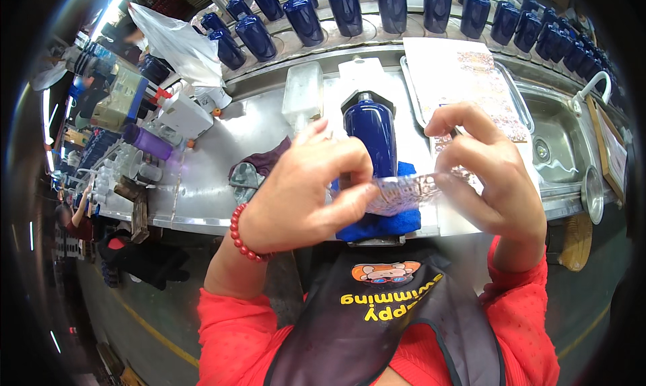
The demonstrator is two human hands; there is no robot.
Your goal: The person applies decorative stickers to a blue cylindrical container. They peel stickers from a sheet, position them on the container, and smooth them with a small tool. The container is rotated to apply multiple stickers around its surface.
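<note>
A thin, see-through strip of patterned film is stretched between my two hands, above the near end of a glossy dark blue bottle. My left hand, with a red bead bracelet at its wrist, pinches the strip's left end. At the other end, the fingers of my right hand close on the strip. Something small and dark shows between its upper fingers, too unclear to name. The bottle lies with its neck pointing away from me, and a bright blue cloth sits at its near end.
Patterned sheets lie on a tray at right, beside a sink. A clear container and a dark crumpled cloth are at left. Several blue bottles line a conveyor along the back.
</note>
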